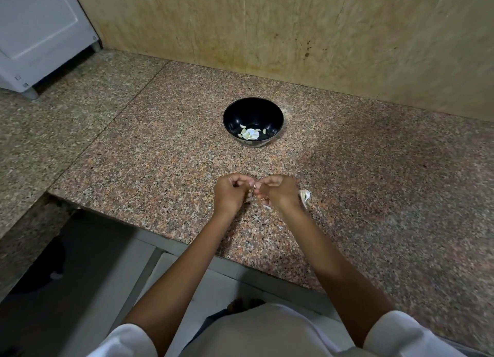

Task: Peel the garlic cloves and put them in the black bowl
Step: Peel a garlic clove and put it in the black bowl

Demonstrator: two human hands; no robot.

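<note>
Granite counter | black bowl mid-counter, peeled cloves inside | left hand and right hand nearer, curled fingers pinching one garlic clove between them | garlic piece beside right hand

Left hand, right hand pinching garlic clove, black bowl beyond

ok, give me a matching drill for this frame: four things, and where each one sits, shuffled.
Things:
1 bowl
2 peeled cloves
3 held clove
4 loose garlic

Places:
A on the counter, just right of the right wrist
B pinched between left hand and right hand
C inside the bowl
D standing farther back on the counter

Pairs: 1-D, 2-C, 3-B, 4-A
</note>
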